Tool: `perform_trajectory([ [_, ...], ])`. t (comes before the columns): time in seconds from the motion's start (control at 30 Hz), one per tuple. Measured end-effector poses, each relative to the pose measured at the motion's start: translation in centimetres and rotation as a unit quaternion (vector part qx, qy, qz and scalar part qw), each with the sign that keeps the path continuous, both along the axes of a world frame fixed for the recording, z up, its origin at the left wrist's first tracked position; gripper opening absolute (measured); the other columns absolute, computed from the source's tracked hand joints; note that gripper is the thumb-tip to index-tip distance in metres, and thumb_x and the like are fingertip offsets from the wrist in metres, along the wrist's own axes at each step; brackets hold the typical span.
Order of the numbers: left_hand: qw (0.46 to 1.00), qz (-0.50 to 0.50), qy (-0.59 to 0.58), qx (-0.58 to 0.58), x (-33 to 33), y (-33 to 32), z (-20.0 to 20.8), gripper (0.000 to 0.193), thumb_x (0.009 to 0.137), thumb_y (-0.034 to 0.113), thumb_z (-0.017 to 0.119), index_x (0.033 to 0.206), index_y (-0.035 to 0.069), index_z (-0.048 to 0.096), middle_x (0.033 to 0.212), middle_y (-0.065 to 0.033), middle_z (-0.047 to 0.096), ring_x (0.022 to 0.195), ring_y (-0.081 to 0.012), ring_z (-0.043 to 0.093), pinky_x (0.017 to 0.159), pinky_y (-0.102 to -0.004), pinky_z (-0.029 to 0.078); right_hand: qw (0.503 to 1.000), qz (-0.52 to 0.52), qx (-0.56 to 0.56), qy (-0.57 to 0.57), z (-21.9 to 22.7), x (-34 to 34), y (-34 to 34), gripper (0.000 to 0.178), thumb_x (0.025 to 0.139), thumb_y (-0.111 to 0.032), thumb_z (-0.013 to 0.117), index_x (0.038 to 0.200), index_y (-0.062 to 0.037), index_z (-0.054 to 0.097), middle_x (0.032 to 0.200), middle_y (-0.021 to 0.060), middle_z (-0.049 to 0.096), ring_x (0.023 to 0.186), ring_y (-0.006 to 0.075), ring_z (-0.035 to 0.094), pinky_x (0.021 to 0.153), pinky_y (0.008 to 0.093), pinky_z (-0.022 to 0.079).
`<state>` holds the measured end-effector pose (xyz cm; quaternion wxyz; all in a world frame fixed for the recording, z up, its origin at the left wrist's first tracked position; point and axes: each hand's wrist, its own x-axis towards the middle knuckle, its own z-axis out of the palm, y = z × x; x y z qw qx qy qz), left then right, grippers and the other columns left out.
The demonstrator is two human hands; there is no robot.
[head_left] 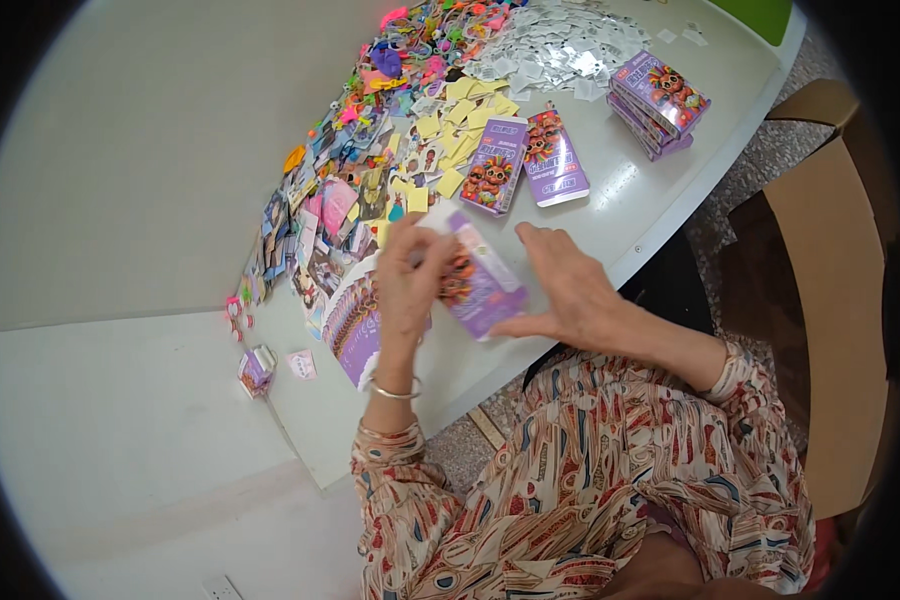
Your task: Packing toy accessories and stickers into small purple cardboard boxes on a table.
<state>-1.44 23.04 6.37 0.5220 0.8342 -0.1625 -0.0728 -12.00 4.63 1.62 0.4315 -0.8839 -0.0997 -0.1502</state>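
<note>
My left hand (410, 278), with a silver bangle at its wrist, is closed at the left edge of a purple carton (485, 290) with a colourful cartoon picture. The carton is tilted and slightly blurred, with a white flap at its upper end. My right hand (568, 290) is spread beside it, thumb near the carton's lower corner and fingers apart from it. Under my left hand lies a fanned stack of flat purple cartons (350, 325). Just beyond my hands, two similar filled-out boxes lie side by side, a left box (495, 165) and a right box (556, 160).
A stack of purple boxes (660, 100) stands at the far right of the white table (625, 215). Heaps of colourful small toys (435, 50), silvery packets (560, 45), yellow slips (460, 120) and picture cards (315, 220) line the wall side. An open cardboard box (830, 300) is at right.
</note>
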Motion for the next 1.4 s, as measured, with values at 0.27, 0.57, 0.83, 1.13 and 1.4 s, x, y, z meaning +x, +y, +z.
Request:
perform_trajectory([
  [0.27,0.998,-0.024,-0.016,-0.055,-2.9,-3.5,-2.4,0.012,0.087,0.009,0.068,0.093,-0.001,0.066,0.114,-0.0107,0.057,0.112,-0.0181,0.053,0.095,-0.0294,0.04,0.994,-0.063,-0.002,0.095,-1.2,0.9,0.7,0.105,0.062,-0.044,0.083,0.133,0.0098,0.027,0.112,0.0261,0.05,0.1,0.0394,0.058,0.075,0.0438,0.052],
  [0.57,0.965,0.011,0.134,-0.226,-6.0,-2.3,-3.6,0.044,0.091,0.003,0.062,0.132,0.001,0.046,0.102,-0.0032,0.061,0.092,-0.0084,0.058,0.077,-0.0219,0.047,0.987,0.011,0.113,0.116,-1.8,1.2,-1.5,0.075,0.065,-0.027,0.08,0.118,0.0059,0.039,0.089,0.0234,0.064,0.079,0.037,0.066,0.071,0.0413,0.053],
  [0.83,0.937,-0.071,0.274,-0.205,-5.5,-0.8,-6.1,0.039,0.09,0.007,0.065,0.128,0.0,0.058,0.105,-0.003,0.063,0.089,-0.0077,0.058,0.08,-0.0233,0.048,0.952,0.115,0.207,0.196,-2.1,0.8,-3.6,0.057,0.065,-0.031,0.082,0.095,0.0009,0.046,0.078,0.0225,0.063,0.079,0.0397,0.064,0.07,0.0438,0.049],
  [1.13,0.93,-0.242,0.274,0.021,-3.6,-2.5,-0.9,0.077,0.086,-0.005,0.065,0.15,0.006,0.023,0.113,-0.0086,0.063,0.097,-0.0108,0.06,0.082,-0.0228,0.05,0.937,0.17,0.163,0.257,-1.6,0.3,-5.2,0.068,0.063,-0.038,0.084,0.1,0.0012,0.044,0.08,0.0215,0.064,0.078,0.0348,0.065,0.07,0.0415,0.05],
  [1.4,0.939,-0.274,0.209,-0.017,-5.0,-0.5,-5.6,0.072,0.087,0.009,0.068,0.148,0.008,0.029,0.13,-0.015,0.055,0.099,-0.0171,0.062,0.086,-0.0317,0.052,0.926,0.202,0.204,0.245,-2.1,0.7,-5.0,0.065,0.062,-0.037,0.085,0.1,0.0014,0.047,0.089,0.0175,0.064,0.083,0.0278,0.064,0.074,0.0369,0.049],
])
